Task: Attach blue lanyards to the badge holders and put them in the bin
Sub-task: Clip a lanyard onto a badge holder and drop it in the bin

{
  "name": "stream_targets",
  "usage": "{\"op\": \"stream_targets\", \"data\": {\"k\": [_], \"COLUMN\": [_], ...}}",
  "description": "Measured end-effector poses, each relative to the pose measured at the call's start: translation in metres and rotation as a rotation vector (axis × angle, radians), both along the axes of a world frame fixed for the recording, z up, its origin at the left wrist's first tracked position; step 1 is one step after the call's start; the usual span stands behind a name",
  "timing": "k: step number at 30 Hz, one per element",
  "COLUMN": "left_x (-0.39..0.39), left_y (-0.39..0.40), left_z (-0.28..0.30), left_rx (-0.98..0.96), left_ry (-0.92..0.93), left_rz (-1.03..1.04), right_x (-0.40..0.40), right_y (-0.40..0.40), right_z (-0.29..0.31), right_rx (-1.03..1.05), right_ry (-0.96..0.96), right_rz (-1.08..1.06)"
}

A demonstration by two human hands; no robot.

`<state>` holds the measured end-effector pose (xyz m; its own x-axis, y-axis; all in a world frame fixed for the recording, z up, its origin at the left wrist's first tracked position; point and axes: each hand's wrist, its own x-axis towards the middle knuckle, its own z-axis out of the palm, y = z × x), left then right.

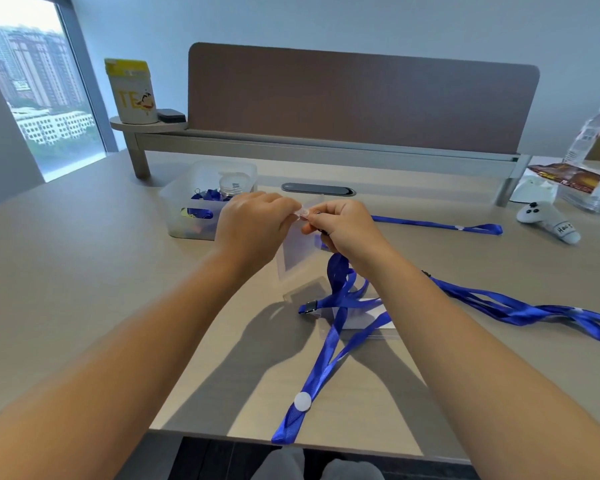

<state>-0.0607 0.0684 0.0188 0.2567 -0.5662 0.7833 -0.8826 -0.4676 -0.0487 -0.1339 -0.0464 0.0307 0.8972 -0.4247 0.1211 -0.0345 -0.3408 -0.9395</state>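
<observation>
My left hand point(253, 225) pinches the top of a clear badge holder point(297, 249), held up above the desk. My right hand point(343, 226) grips the clip end of a blue lanyard point(326, 362) right against the holder's top slot; the strap hangs down and trails over the desk's near edge. Another clear badge holder point(361, 317) lies flat under the straps, with a second lanyard's clip point(307, 309) beside it. The translucent bin point(187, 206) stands just left of my left hand, with blue lanyards inside.
More blue lanyards lie at the right point(520, 306) and far right point(440, 225). A white controller point(548, 220), snack bags and a water bottle point(586, 133) crowd the right back. A brown divider point(361, 98) and shelf with a tea canister point(132, 91) close the back.
</observation>
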Motion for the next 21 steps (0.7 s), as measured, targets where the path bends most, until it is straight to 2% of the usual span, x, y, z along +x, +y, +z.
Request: {"op": "stream_targets", "data": {"k": [11, 17, 21], "left_x": [0.008, 0.005, 0.004], "left_y": [0.001, 0.002, 0.003], "left_z": [0.015, 0.018, 0.019], "left_rx": [0.293, 0.354, 0.357], "left_ry": [-0.263, -0.295, -0.270], "left_rz": [-0.055, -0.048, -0.049], "right_x": [0.002, 0.003, 0.003], "right_y": [-0.001, 0.000, 0.000], "right_z": [0.002, 0.004, 0.005], "right_rx": [-0.313, -0.439, -0.397], "right_ry": [-0.085, -0.045, -0.060], "right_rz": [-0.020, 0.013, 0.011]}}
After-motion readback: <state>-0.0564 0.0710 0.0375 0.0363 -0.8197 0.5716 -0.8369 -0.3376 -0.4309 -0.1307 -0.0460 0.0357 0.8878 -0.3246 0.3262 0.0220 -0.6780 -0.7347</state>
